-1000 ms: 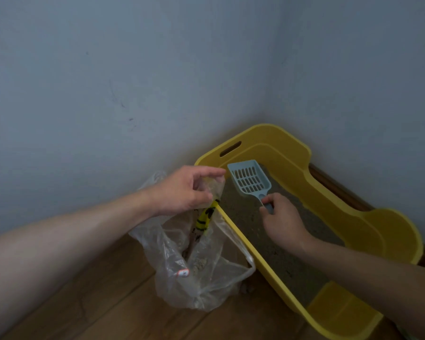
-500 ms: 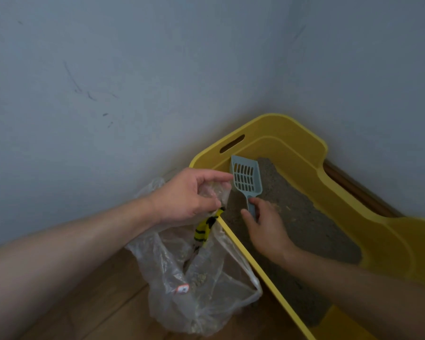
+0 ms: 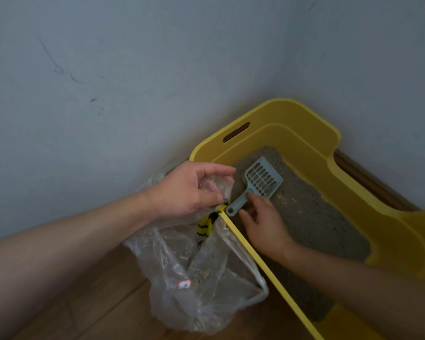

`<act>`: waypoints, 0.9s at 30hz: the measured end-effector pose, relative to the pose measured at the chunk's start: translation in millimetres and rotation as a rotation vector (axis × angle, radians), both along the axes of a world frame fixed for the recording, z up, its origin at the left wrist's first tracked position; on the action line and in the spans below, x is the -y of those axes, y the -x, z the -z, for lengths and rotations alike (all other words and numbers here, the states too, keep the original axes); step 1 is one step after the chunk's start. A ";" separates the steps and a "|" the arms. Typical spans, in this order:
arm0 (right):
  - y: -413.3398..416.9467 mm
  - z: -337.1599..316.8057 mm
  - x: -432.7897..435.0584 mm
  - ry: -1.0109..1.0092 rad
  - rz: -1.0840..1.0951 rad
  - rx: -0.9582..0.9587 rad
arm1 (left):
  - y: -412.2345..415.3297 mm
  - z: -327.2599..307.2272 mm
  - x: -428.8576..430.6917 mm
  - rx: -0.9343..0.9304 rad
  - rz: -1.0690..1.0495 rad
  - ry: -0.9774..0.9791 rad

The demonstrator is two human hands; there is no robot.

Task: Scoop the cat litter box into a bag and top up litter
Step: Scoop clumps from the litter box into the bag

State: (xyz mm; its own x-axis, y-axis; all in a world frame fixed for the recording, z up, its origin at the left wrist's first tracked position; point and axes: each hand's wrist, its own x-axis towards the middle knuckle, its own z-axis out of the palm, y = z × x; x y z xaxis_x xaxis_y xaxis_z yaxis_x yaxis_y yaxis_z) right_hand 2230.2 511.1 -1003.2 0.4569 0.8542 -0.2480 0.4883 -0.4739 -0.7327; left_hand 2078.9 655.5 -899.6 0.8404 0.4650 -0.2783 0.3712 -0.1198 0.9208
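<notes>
Wooden floor [image 3: 84, 303] is seen nearest, lower left. On it, a clear plastic bag [image 3: 206, 290] is slumped against the outer side of the yellow litter box's [image 3: 304, 123] near wall. Pale granules are noted in the bag's bottom, and a small white-and-red label [image 3: 184, 284] on its side. A yellow-and-black striped item [image 3: 205, 225] is visible through the film near the top; what it is cannot be made out. The bag's upper edge is bunched and gripped by the left hand [image 3: 189, 190], film pinched between thumb and curled fingers, right at the near-left corner of the box rim. Just across that rim, the right hand [image 3: 263, 224] is held low over the grey litter [image 3: 317, 217], fingers curled, with the index fingertip on the neck of the scoop's handle. Whether the handle is actually pinched or only touched cannot be told. The pale blue slotted scoop [image 3: 260, 180] is laid inside the box, on the litter near the far-left corner, head pointed away, with its handle end close to the rim. The box is set in the room corner, against blue-grey walls [image 3: 108, 69] marked with dark scuffs; a brown baseboard [image 3: 368, 177] is seen behind its right side.
</notes>
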 end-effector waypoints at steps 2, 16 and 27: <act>-1.0 -0.6 -1.5 -0.013 -0.014 -0.001 | -0.6 -2.0 1.3 -0.007 0.001 -0.002; 1.4 -25.6 3.6 -0.087 0.003 -0.031 | 8.7 -16.5 4.1 0.036 -0.010 -0.027; 20.9 -83.6 19.1 -0.175 -0.085 -0.036 | 32.8 -34.8 11.0 0.016 0.000 -0.099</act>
State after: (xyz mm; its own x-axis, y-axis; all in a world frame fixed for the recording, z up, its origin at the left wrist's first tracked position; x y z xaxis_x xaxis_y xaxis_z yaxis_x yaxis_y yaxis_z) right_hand 2209.4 492.1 -919.6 0.3750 0.9208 -0.1070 0.4932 -0.2959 -0.8181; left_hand 2046.2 644.5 -864.9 0.8445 0.4895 -0.2171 0.3562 -0.2110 0.9103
